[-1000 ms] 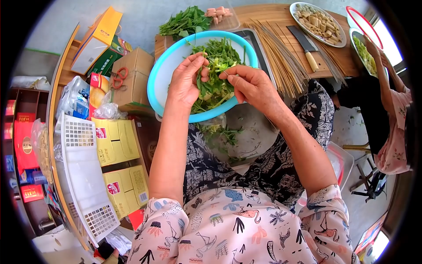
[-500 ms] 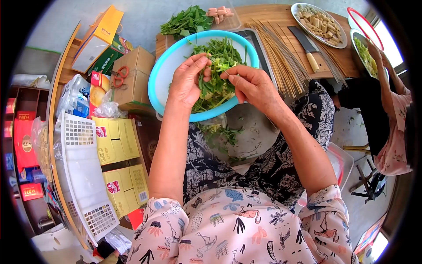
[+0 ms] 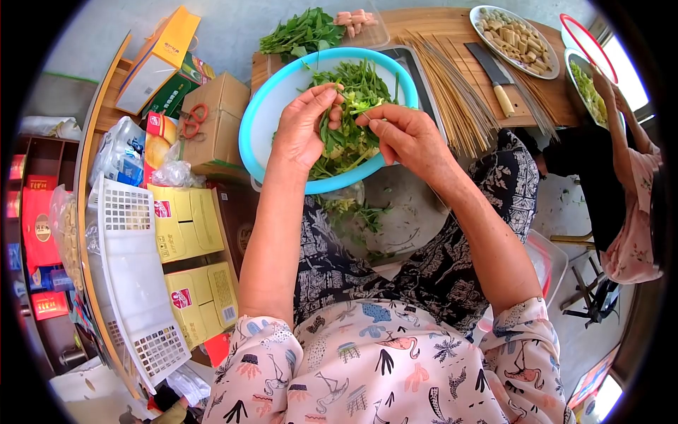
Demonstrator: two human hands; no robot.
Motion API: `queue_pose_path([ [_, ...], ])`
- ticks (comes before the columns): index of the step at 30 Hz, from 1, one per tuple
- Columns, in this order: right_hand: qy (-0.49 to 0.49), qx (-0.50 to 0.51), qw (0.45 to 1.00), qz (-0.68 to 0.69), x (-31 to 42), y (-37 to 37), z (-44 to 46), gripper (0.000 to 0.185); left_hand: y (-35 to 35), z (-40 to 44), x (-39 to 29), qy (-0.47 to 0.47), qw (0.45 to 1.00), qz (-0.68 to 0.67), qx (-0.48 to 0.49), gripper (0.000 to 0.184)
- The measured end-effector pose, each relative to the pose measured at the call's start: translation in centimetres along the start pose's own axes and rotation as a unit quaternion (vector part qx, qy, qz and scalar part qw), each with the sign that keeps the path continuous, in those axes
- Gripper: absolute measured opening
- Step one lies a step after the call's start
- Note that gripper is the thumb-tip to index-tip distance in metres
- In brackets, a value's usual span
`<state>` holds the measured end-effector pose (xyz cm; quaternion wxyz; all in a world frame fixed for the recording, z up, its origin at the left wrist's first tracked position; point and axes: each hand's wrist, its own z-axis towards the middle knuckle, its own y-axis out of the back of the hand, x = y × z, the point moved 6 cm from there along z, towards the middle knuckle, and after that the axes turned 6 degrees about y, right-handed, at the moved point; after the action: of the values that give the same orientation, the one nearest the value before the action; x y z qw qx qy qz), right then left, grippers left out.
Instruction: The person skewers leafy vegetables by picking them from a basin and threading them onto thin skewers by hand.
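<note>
A white basin with a turquoise rim (image 3: 252, 152) holds a heap of leafy greens (image 3: 353, 145). Above its left part is my left hand (image 3: 305, 127), thumb and fingers pinched together with a small bit of green at the tips. My right hand (image 3: 401, 134) is closed over the right part of the basin, thumb against forefinger, on a thin piece of green. The fingertips of the two hands are a short way apart. Loose green scraps (image 3: 367, 215) lie below the basin, between the knees.
Beyond the basin are a bunch of greens (image 3: 304, 34) and pink pieces in a tray (image 3: 355, 22). Skewers (image 3: 448, 92), a cleaver (image 3: 491, 74) and a plate of food (image 3: 519, 44) lie right. Boxes (image 3: 215, 120) stand left. Another person's arms (image 3: 613, 99) reach to a bowl.
The view has shifted slightly. Both hands keep nearly the same pinched pose over the basin.
</note>
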<state>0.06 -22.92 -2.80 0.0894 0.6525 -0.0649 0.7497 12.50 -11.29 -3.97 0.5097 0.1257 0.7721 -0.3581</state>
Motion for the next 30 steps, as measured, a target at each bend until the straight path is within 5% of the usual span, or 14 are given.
queue_pose_path([
  [30,0.018,0.016,1.000,0.002,-0.4,-0.4,-0.2,0.018,0.8,-0.8,-1.1,0.017,0.996,0.081,0.030,0.018],
])
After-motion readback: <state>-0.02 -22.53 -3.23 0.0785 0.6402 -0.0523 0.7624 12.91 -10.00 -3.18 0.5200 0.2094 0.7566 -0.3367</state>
